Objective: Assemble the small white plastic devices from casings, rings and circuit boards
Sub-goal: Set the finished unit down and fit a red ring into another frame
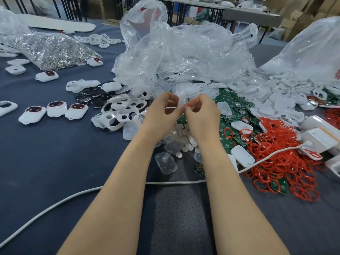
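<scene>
Both of the person's hands meet above the middle of the dark blue cloth-covered worktop. The left hand has its fingers curled, pinching one small translucent white plastic casing. The right hand pinches one thin red rubber ring between thumb and forefinger, right at that casing's edge.

To the left, three finished white devices with dark red-rimmed windows lie in a row, and two more lie farther back, well apart. Around the hands sit loose heaps too many to count: white casing frames, green circuit boards and, on the right, loose red rings.

One big crumpled clear plastic bag rises straight behind the heaps, with another to its right. One white cable crosses the worktop beneath the forearms.
</scene>
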The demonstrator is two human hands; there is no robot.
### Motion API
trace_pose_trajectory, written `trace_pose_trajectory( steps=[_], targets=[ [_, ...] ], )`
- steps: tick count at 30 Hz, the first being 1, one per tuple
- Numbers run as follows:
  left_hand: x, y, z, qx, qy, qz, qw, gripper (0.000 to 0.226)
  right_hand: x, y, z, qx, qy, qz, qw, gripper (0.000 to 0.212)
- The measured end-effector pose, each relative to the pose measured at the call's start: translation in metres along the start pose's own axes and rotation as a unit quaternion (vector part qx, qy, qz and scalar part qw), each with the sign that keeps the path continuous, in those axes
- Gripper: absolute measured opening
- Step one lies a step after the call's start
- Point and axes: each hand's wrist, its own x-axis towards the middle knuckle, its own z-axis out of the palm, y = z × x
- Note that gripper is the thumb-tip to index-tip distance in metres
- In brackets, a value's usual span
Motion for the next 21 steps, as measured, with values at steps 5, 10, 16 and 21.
trace_pose_trajectory(
  steps=[5,10,16,21],
  targets=[
    [0.0026,-0.0011,-0.0011,0.049,0.065,0.024,0.996,0.009,0.0030,-0.0015,-0.0013,0.043,-0.026,0.002,0.999,0.007],
    [0.0035,-0.0028,-0.0050,-0.075,0.057,-0.009,0.995,0.008,0.0044,-0.0007,-0.0004,0.107,-0.031,0.015,0.994,0.001],
    [0.0039,-0.0029,-0.0077,-0.175,0.045,-0.033,0.983,0.009,0.0069,0.0002,-0.0009,0.140,-0.030,0.011,0.990,0.017],
    [0.0031,-0.0016,-0.0077,-0.179,0.040,-0.032,0.982,0.008,0.0091,0.0020,-0.0028,0.110,-0.042,-0.003,0.993,0.014]
  ],
)
